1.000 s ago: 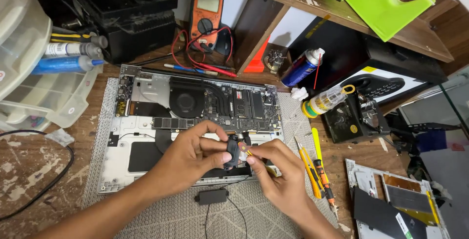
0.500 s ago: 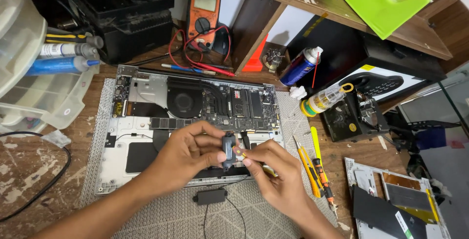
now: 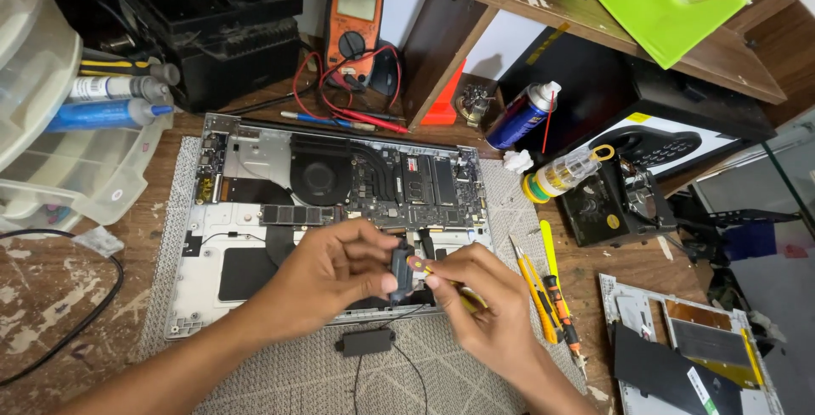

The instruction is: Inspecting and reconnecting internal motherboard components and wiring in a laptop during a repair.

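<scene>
Holding a small dark speaker module (image 3: 399, 272) upright over the open laptop chassis (image 3: 255, 237), pinched narrow between thumb and fingers of the left hand (image 3: 327, 277). Meeting it from the other side with the right hand (image 3: 480, 300), closed around a yellow-handled tool (image 3: 463, 294) whose reddish tip (image 3: 415, 263) touches the module's upper edge. Lifted clear of the chassis floor now, where half a second ago sat lower and tilted between the same fingers, and a full second ago lay nearly flat against the palm rest area. Turned, then, from lying to standing, and raised slightly toward the camera. Judging from that: part freed from its seat and being worked in the hands rather than in place, though thin black wires (image 3: 373, 372) trail from below down across the grey mesh mat (image 3: 280, 381), past a small black block (image 3: 365, 342) lying just beside the laptop's front edge.

Resting unchanged around the work: cooling fan (image 3: 319, 176) and mainboard (image 3: 407, 186) exposed in the upper half of the chassis; orange multimeter (image 3: 355, 25) with red leads behind; blue spray can (image 3: 522, 115) and a clear bottle with yellow cap (image 3: 560, 173) to the right; yellow utility knife (image 3: 531, 283) and an orange-handled screwdriver (image 3: 562, 305) just beside the right hand, not touched.
</scene>
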